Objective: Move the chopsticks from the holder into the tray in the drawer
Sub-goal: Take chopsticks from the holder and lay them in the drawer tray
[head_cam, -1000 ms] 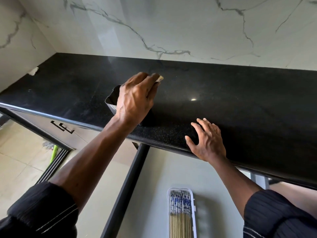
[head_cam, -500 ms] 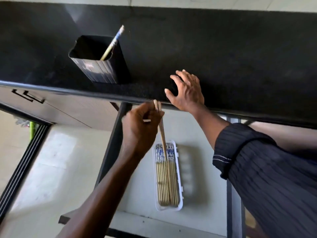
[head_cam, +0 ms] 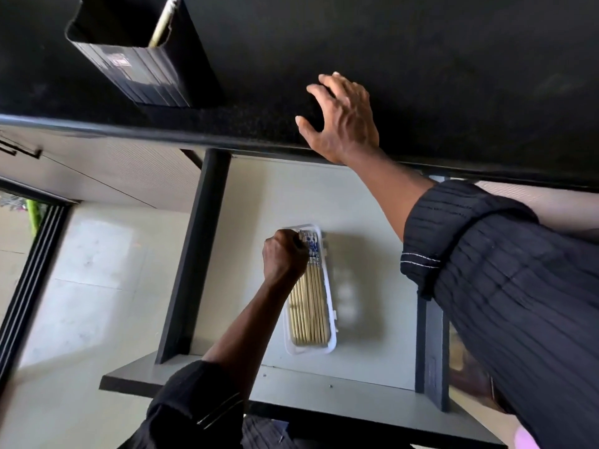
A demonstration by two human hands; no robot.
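Black stone surface (head_cam: pixel 421 59) up top, the holder (head_cam: pixel 142 69) near its front edge with a lone chopstick (head_cam: pixel 162 25) leaning in it. My right hand (head_cam: pixel 343 121) rests flat at that edge, fingers spread, holding nothing. Down in the open drawer (head_cam: pixel 372 222), my left hand (head_cam: pixel 283 254) has its fingers curled tight on the patterned tops of the chopsticks (head_cam: pixel 309 306) at the far end of the white tray (head_cam: pixel 332 319) — best to lay them parallel with the rest and release low.

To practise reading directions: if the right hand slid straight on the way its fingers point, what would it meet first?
Probably nothing within the picture: the right hand rests on the countertop, fingers aimed across bare black surface; the holder stands well off to the left.
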